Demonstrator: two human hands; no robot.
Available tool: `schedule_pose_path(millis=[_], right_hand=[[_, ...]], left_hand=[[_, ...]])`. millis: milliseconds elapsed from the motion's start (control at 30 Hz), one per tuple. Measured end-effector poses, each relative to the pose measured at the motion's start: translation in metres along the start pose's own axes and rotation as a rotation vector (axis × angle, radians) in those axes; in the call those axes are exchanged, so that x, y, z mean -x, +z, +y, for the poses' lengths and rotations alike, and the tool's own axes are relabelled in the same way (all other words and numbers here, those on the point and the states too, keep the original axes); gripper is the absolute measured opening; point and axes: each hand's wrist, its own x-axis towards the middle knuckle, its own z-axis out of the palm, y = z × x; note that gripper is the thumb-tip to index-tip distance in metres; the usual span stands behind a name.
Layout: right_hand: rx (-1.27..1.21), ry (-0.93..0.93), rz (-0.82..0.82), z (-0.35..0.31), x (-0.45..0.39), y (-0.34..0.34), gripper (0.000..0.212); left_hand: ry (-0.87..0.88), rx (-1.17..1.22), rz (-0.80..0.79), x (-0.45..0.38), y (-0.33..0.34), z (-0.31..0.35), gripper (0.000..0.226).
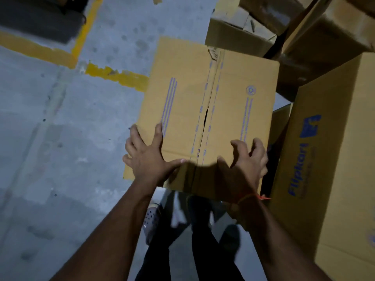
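Nearest me, my shoe (152,218) stands on the grey floor (60,138), and the near end of the box (207,110) hides part of my legs, so that end is up off the floor. I cannot tell whether its far end rests on anything.

My 2 hands have the box by its near corners. My left hand (148,155) lies spread over the left near corner, fingers straight and pressing on the top and down the left side, thumb along the near edge. My right hand (247,161) claws the right near corner, fingers curled and gripping the cardboard. Both hands sit about level, neither clearly nearer.

The box stretches straight ahead of my grip. Its long axis follows the centre seam, away from me and leaning a little right at the far end.

On the right, a big printed box (324,159) stands just beside my right hand, so I judge there is little room that way. To the left the floor lies open out to the yellow tape (117,76). Beyond the far right corner, stacked boxes (243,31) crowd in, so left or straight ahead looks like the freer path.
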Motion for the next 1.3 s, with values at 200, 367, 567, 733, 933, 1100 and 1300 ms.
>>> schedule_pose_path(millis=[200, 367, 567, 733, 933, 1100, 1300], right_hand=[[-0.213, 0.259, -0.03, 0.012, -0.019, 0.001, 0.113], [-0.206, 0.215, -0.015, 0.011, -0.002, 0.0, 0.115], [-0.175, 0.059, -0.02, 0.009, 0.086, 0.007, 0.111], [-0.126, -0.116, -0.091, -0.011, 0.198, 0.031, 0.106], [-0.057, -0.339, -0.257, -0.039, 0.322, 0.072, 0.109], [0.006, -0.537, -0.382, -0.034, 0.381, 0.134, 0.104], [0.099, -0.69, -0.515, 0.013, 0.395, 0.236, 0.101]], left_hand=[[-0.107, 0.105, -0.065, -0.012, -0.009, -0.002, 0.132], [-0.169, 0.21, -0.032, 0.002, -0.011, -0.015, 0.131], [-0.209, 0.37, 0.052, 0.097, -0.005, -0.086, 0.127], [-0.391, 0.488, 0.129, 0.21, -0.001, -0.187, 0.122], [-0.617, 0.574, 0.271, 0.343, 0.018, -0.302, 0.12], [-0.819, 0.643, 0.344, 0.414, 0.082, -0.366, 0.12], [-0.995, 0.703, 0.345, 0.448, 0.193, -0.403, 0.116]])
